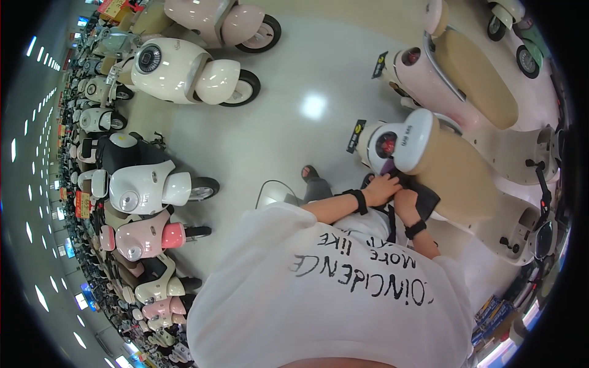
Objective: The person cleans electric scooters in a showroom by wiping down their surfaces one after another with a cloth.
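Handling of the dark, cloth-like piece [427, 199] seems under way, with no finished result visible. It lies under the bent fingers of the left hand [383, 189] and right hand [407, 207]; whether either pinches it, I cannot tell. Beyond both, a white backrest [416, 142] and tan scooter seat [457, 175] crowd the reach.

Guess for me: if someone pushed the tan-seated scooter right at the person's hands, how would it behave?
The scooter would probably feel heavy, given its broad body and long tan seat. Its pale backrest may be slippery to push on, since it looks smooth and shiny. I can't judge rolling: its wheels aren't clearly visible.
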Motion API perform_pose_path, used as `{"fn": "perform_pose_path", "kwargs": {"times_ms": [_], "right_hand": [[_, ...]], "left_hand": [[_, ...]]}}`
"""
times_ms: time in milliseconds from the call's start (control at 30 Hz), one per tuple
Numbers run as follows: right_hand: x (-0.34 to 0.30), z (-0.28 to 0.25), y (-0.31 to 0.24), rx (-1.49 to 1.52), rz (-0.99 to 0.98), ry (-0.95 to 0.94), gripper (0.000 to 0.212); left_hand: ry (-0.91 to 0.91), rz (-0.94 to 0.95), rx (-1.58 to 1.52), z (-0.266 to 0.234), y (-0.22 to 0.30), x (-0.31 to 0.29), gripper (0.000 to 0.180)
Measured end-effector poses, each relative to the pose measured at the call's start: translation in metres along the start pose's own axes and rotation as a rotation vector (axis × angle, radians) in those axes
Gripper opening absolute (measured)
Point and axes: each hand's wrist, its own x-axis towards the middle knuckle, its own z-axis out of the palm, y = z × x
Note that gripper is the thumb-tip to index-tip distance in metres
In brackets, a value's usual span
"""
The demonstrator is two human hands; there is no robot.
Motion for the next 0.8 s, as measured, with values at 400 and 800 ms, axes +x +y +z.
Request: {"fn": "perform_pose_path", "kwargs": {"times_ms": [400, 800], "right_hand": [[0.043, -0.098, -0.125, 0.364, -0.513, -0.013, 0.022], [0.14, -0.185, -0.202, 0.27, -0.852, -0.025, 0.03]], "left_hand": [[-0.091, -0.5, -0.493, -0.041, -0.168, -0.15, 0.038], [0.351, -1.028, -0.705, -0.069, -0.2, -0.26, 0.049]]}}
